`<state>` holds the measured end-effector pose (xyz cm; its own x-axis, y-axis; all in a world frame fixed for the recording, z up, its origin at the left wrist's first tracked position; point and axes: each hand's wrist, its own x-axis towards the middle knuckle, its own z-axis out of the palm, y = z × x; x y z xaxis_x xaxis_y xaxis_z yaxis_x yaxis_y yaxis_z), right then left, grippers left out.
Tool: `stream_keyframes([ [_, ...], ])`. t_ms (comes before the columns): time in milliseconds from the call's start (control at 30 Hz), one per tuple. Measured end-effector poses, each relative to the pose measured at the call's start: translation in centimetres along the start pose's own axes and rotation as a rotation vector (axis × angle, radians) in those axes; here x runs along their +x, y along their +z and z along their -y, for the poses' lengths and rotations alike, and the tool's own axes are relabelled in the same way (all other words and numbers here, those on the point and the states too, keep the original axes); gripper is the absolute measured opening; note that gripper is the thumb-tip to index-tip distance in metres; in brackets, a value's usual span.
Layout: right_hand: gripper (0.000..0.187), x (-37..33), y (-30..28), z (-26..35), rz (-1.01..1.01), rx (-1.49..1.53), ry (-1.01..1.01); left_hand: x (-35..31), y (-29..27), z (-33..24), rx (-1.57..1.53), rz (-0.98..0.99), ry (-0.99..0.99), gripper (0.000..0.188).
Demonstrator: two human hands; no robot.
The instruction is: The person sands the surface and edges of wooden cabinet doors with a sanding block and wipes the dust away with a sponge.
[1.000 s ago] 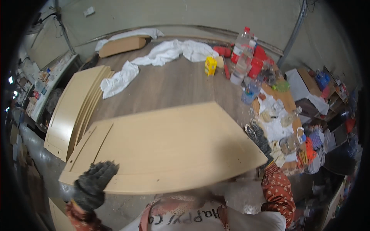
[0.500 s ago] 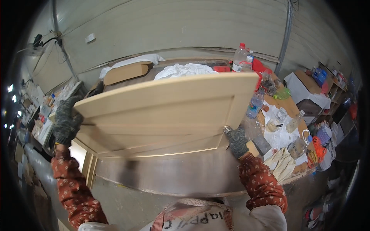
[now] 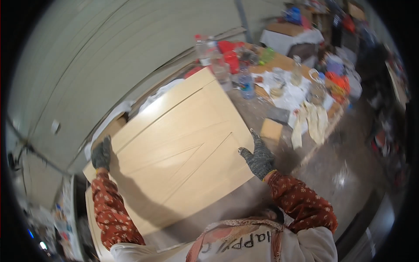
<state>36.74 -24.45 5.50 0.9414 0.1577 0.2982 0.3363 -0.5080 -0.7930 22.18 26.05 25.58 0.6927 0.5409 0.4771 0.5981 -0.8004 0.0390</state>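
On my feed, the pale panel (image 3: 174, 153) is angled over the counter (image 3: 288, 153); can't tell if it's fully supported. My L grip (image 3: 101, 155) holds its L edge. My R grip (image 3: 258, 158) holds its R edge nr. the lower corner, thumb on face. Tan block (image 3: 271, 129) sits nr. R grip, adj. to dk. gray block (image 3: 278, 115).

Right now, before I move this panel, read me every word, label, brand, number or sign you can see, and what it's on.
White apron: large dark handwritten-style lettering, partly cut off; I won't copy its wording.
Blue-labelled plastic bottle: label too small and blurred to read.
Red-capped plastic bottle: any print too blurred to read.
Grooved cream panel: no lettering visible.
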Motion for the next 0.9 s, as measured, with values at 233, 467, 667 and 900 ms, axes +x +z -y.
stream_keyframes([
  [233,0.065,-4.0,-1.5,-3.2,-0.056,-0.187,-0.063,-2.3,14.0,0.1,0.206,0.196,-0.066,0.066],
  [467,0.053,-6.4,-2.1,-4.0,-0.100,-0.425,-0.239,-5.8,18.1,-1.6,0.243,0.405,-0.030,0.073],
  [667,0.050,-6.6,-1.7,-3.8,-0.003,-0.485,-0.213,-5.5,16.1,-1.3,0.119,0.120,0.200,0.044],
  [900,0.055,-3.6,-3.5,-2.4,0.062,-0.464,-0.436,-9.3,13.1,-6.2,-0.344,0.079,0.362,0.033],
])
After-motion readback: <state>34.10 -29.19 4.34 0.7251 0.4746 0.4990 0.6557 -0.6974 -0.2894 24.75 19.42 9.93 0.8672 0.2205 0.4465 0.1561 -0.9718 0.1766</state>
